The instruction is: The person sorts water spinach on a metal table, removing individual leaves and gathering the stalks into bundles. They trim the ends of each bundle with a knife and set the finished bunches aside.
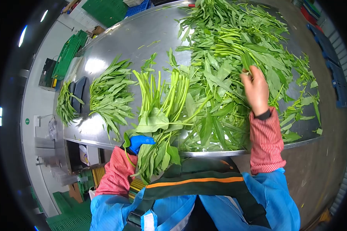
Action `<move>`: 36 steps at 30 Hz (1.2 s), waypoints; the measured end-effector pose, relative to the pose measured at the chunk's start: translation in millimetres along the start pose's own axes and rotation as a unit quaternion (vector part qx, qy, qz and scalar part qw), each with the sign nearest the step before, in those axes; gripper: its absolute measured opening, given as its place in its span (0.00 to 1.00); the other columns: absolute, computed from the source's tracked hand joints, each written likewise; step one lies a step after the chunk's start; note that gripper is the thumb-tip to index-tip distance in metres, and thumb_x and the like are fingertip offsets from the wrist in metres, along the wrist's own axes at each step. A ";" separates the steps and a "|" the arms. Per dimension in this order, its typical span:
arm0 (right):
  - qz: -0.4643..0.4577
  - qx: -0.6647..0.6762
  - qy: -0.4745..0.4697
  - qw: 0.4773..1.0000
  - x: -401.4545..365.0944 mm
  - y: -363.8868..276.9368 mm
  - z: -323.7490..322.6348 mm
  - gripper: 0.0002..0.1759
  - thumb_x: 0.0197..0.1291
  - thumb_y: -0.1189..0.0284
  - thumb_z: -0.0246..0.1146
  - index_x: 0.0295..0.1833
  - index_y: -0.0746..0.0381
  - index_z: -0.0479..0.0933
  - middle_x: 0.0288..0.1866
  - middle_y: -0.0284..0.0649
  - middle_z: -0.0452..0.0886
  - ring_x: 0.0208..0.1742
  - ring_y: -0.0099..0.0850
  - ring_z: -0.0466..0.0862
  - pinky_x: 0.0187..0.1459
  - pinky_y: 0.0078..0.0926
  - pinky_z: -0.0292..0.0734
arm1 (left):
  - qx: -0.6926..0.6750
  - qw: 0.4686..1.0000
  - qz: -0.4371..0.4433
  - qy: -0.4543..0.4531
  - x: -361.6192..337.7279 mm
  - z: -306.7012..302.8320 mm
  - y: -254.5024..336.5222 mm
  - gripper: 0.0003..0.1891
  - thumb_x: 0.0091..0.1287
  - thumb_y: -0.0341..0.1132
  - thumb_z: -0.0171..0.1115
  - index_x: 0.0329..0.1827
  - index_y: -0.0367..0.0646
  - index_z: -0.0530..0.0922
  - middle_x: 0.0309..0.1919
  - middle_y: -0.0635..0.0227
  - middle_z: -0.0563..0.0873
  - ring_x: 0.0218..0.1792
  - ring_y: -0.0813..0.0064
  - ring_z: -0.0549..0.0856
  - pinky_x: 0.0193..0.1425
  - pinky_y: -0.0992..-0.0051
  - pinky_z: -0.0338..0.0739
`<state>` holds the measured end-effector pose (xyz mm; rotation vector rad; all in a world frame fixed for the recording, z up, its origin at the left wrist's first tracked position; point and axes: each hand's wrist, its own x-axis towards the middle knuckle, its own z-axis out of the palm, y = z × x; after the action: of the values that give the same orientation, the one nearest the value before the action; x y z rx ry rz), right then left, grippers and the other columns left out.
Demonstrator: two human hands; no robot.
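Note:
My left hand [139, 144], in a blue glove, is closed round a bunch of water spinach [155, 152] at the table's front edge. The bunch's leaves hang toward my body. Just beyond it, more stalks [167, 92] stand out pale green, pointing away from me. My right hand [255, 87], bare, is over the big heap of water spinach [223, 81], its fingers curled together. A green leaf [246, 61] shows at the thumb and fingertips, apparently pinched there. The palm side of this hand is hidden.
On the metal table [142, 32], a bunch of greens [111, 94] lies to the left. Farther left, another bunch [66, 104] lies beside a dark tray-like object [79, 92]. Loose trimmings [298, 111] litter the right side. Green crates [67, 56] stand beyond the left edge.

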<state>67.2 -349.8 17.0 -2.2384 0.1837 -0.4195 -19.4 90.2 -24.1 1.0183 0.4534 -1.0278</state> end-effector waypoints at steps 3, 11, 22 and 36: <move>-0.203 -0.019 -0.005 0.979 -41.1 -46.0 22.2 0.30 0.50 0.55 0.70 0.54 0.64 0.74 0.46 0.45 0.79 0.30 0.39 0.80 0.30 0.34 0.75 | 0.039 0.998 -0.017 0.045 11.3 -17.5 -3.4 0.23 0.59 0.27 0.65 0.59 0.34 0.75 0.49 0.57 0.84 0.50 0.66 0.84 0.57 0.68 0.78; -0.045 0.304 -0.195 0.931 -57.5 -66.1 45.2 0.07 0.63 0.72 0.60 0.41 0.61 0.81 0.27 0.34 0.82 0.27 0.23 0.79 0.30 0.22 0.75 | 0.214 0.967 0.100 0.098 7.5 22.8 17.9 0.22 0.56 0.29 0.71 0.55 0.35 0.79 0.46 0.61 0.85 0.48 0.72 0.84 0.56 0.71 0.78; -0.330 -0.156 -0.083 0.927 -47.7 -84.9 21.4 0.34 0.39 0.57 0.75 0.51 0.63 0.75 0.48 0.44 0.75 0.54 0.41 0.74 0.57 0.41 0.67 | 0.246 0.961 0.117 0.046 1.4 56.0 28.7 0.39 0.51 0.21 0.73 0.68 0.41 0.66 0.57 0.64 0.80 0.54 0.71 0.80 0.61 0.67 0.75; 0.102 0.484 -0.041 0.868 -1.7 -13.8 28.4 0.08 0.65 0.71 0.60 0.43 0.65 0.78 0.20 0.26 0.69 0.21 0.15 0.70 0.23 0.16 0.69 | 0.267 0.960 0.074 0.034 -2.0 20.3 7.8 0.34 0.54 0.29 0.72 0.65 0.37 0.69 0.54 0.61 0.81 0.52 0.71 0.81 0.58 0.68 0.75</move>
<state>75.6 -320.1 10.2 -1.2206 0.1207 -0.2177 -16.3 74.8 -9.0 1.5490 0.1465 -1.0045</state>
